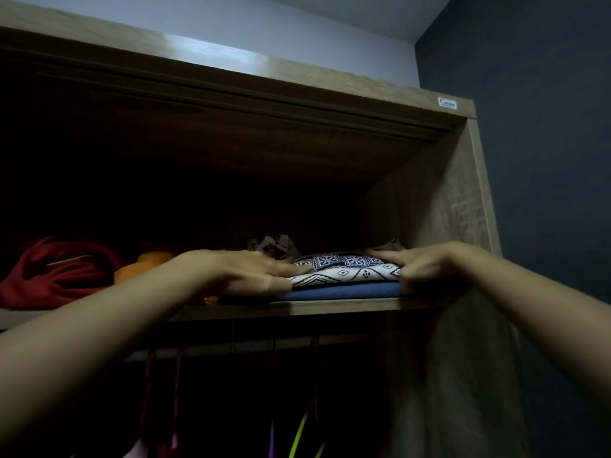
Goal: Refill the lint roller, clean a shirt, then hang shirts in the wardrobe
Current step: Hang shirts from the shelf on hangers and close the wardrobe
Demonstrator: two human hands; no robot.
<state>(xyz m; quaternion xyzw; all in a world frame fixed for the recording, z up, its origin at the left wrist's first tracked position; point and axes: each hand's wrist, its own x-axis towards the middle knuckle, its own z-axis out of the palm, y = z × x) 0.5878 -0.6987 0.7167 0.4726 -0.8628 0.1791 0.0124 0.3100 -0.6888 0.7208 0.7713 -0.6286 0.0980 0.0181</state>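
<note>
A folded shirt with a navy-and-white geometric print (347,271) lies on top of a folded blue garment (344,291) on the wardrobe's upper shelf (330,307), at its right end. My left hand (244,272) holds the patterned shirt's left edge, fingers on top and thumb along its side. My right hand (416,262) grips the shirt's right edge, fingers on top and thumb curled at the front corner. The lint roller is not in view.
A crumpled red garment (56,276) and something orange (145,267) lie on the shelf's left part. More patterned cloth (274,246) sits behind the stack. Coloured hangers (297,434) hang from the rail below. The wardrobe's side panel (439,209) stands close on the right, against a dark wall.
</note>
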